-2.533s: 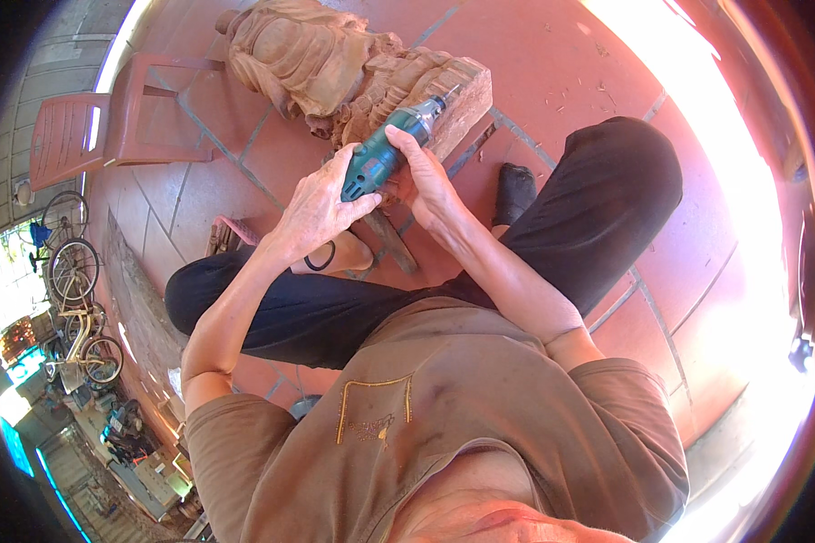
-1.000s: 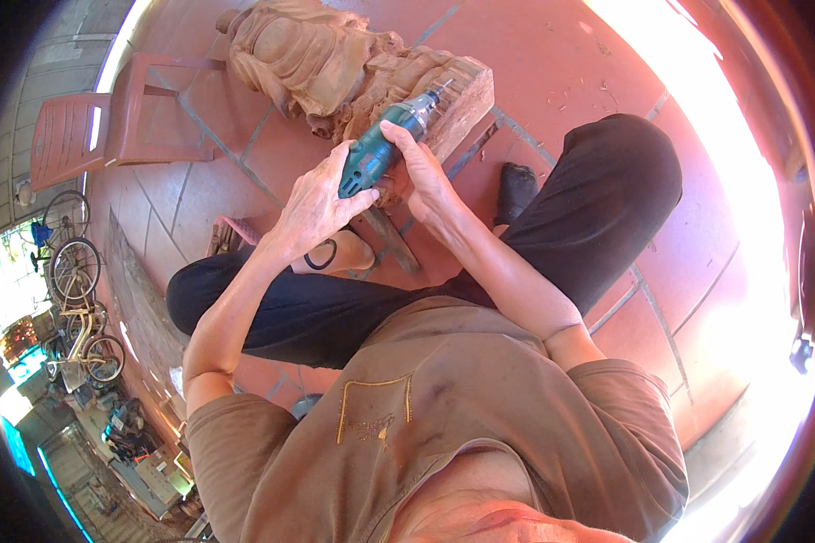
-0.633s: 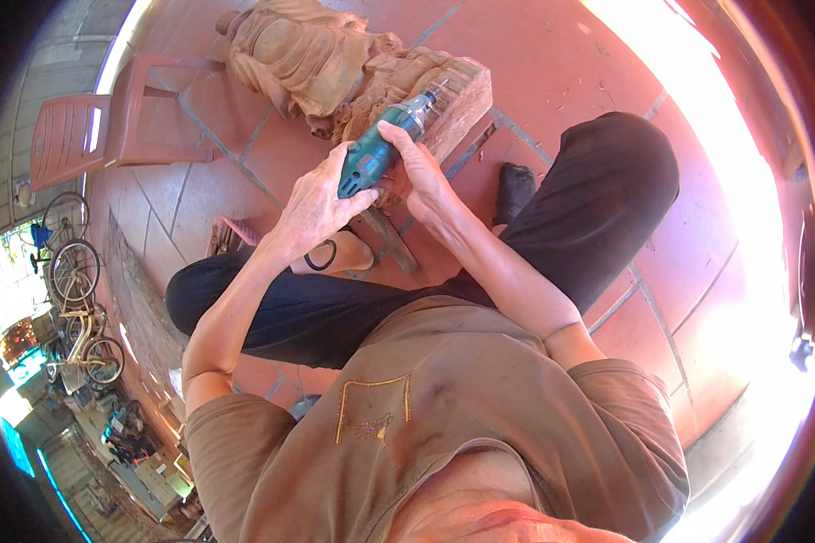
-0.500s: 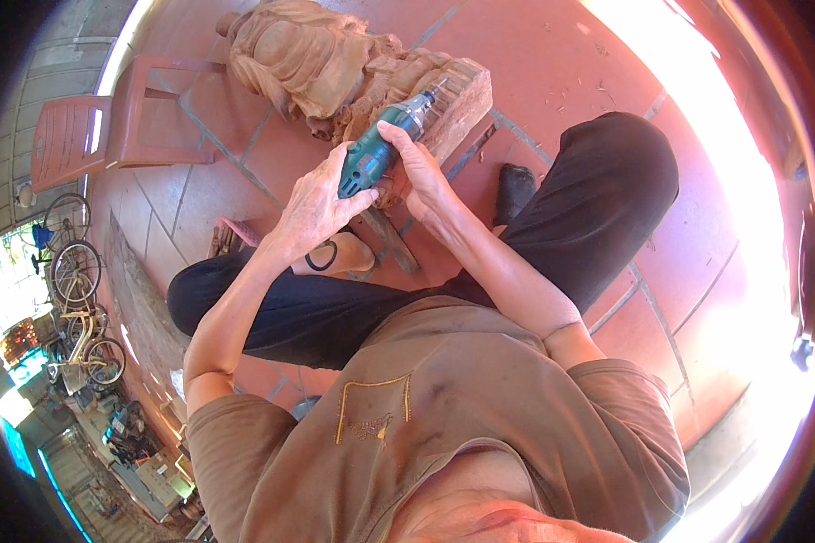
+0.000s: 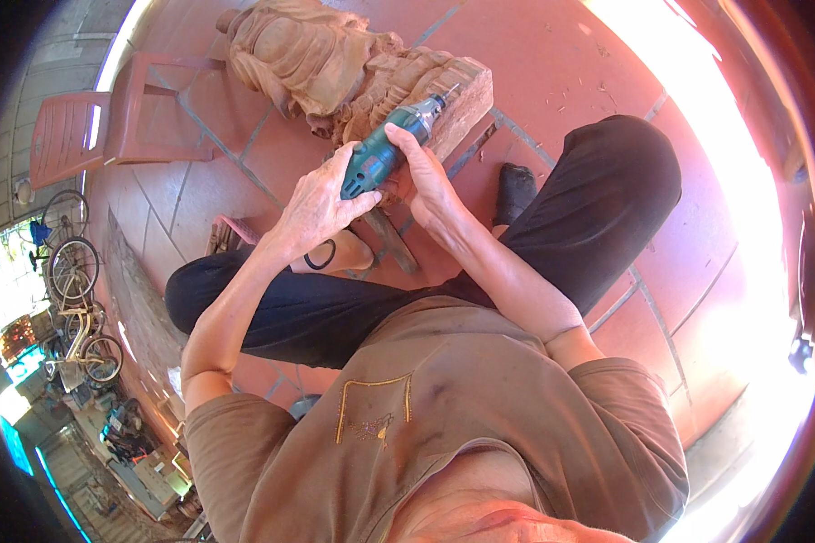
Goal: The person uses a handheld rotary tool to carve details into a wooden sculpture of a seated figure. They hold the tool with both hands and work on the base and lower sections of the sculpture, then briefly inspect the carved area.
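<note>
The tool (image 5: 378, 161) is held in both hands, its long axis running from lower left to upper right, so that the bit (image 5: 452, 90) at its front points away from the person, toward the base (image 5: 469, 109) of the carving (image 5: 303, 54). The carving lies beyond the hands, its own length running from upper left down to the right, across the line of the tool, with the base as its right-hand end. The right hand (image 5: 423, 185) is the nearer one to the base: its thumb lies on the middle of the tool, its fingers bent beneath and mostly hidden. The left hand (image 5: 315, 204) is curled round the rear end, thumb and fingers on opposite sides. The bit sits over the base's ridged face; whether the two touch, I cannot tell
</note>
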Demonstrator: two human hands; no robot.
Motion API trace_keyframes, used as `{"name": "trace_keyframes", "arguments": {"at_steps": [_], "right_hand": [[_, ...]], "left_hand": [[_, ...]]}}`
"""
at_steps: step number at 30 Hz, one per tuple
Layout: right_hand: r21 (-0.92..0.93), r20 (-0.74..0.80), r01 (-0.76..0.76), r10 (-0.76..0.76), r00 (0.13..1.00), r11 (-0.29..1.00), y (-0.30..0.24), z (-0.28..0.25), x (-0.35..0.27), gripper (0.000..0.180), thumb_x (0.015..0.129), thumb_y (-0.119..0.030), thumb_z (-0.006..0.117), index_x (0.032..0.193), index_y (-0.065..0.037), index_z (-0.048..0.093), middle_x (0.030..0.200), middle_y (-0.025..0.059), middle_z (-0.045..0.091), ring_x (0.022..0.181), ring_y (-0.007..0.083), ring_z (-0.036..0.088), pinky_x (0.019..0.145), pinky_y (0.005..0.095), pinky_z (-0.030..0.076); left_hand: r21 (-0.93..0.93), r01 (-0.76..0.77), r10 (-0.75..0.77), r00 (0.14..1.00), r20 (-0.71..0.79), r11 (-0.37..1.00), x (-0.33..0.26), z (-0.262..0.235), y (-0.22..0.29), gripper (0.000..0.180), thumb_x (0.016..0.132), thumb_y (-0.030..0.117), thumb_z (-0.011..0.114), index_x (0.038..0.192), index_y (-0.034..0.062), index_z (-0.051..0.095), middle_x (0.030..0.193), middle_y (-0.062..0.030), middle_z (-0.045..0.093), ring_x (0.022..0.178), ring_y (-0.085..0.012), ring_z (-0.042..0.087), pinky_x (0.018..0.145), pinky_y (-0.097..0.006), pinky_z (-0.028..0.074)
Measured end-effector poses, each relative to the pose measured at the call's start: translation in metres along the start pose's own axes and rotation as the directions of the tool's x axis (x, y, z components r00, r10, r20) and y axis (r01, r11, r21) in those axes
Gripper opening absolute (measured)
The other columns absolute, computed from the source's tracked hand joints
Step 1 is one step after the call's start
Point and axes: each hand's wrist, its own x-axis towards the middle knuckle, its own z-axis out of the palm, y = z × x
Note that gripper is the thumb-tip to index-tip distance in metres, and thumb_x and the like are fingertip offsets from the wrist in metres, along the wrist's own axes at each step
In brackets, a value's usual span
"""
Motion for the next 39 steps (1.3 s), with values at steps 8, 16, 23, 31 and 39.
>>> {"name": "trace_keyframes", "arguments": {"at_steps": [8,16,23,31,39], "right_hand": [[-0.012,0.008,-0.021,0.021,1.000,1.000,0.000,0.001,0.006,0.045,0.086,-0.041,0.071,0.107,-0.004,0.056,0.095,0.0078,0.065,0.085,0.0194,0.066,0.079,0.0413,0.055],[-0.019,0.031,-0.030,0.031,0.999,0.999,0.001,-0.001,0.012,0.044,0.087,-0.040,0.070,0.108,-0.004,0.057,0.096,0.0077,0.065,0.086,0.0199,0.066,0.079,0.0417,0.056],[-0.023,-0.021,-0.015,0.014,1.000,1.000,0.001,0.002,0.005,0.046,0.086,-0.042,0.071,0.108,-0.004,0.056,0.095,0.0080,0.065,0.085,0.0193,0.066,0.079,0.0414,0.057],[-0.032,0.023,-0.031,0.032,0.999,0.999,0.001,0.000,0.010,0.043,0.086,-0.040,0.071,0.105,-0.004,0.057,0.093,0.0073,0.066,0.084,0.0190,0.066,0.079,0.0394,0.056],[-0.005,0.016,-0.024,0.024,1.000,1.000,0.001,0.002,0.009,0.046,0.086,-0.040,0.071,0.108,-0.004,0.056,0.096,0.0081,0.065,0.085,0.0194,0.066,0.080,0.0398,0.056]], "left_hand": [[-0.006,0.037,-0.037,0.999,-0.016,0.999,0.000,0.001,0.001,0.066,0.085,0.029,0.073,0.135,0.0001,0.042,0.108,-0.0271,0.063,0.099,-0.0435,0.065,0.082,-0.046,0.051],[0.011,0.083,-0.083,0.996,-0.020,0.996,0.001,0.000,0.006,0.062,0.084,0.029,0.073,0.130,0.0001,0.044,0.110,-0.0299,0.062,0.100,-0.0468,0.062,0.083,-0.048,0.050],[-0.054,0.042,-0.042,0.999,-0.001,0.998,0.000,-0.001,0.002,0.062,0.086,0.030,0.072,0.132,0.0001,0.042,0.111,-0.0298,0.062,0.100,-0.0473,0.062,0.083,-0.049,0.050],[-0.002,0.061,-0.061,0.998,-0.022,0.998,0.000,0.001,0.002,0.065,0.084,0.028,0.074,0.134,0.0007,0.043,0.106,-0.0263,0.063,0.099,-0.0431,0.064,0.083,-0.046,0.050],[-0.005,0.061,-0.061,0.998,-0.011,0.998,0.001,-0.002,0.006,0.063,0.084,0.029,0.073,0.132,0.0007,0.043,0.108,-0.0280,0.063,0.098,-0.0451,0.063,0.082,-0.047,0.050]]}}
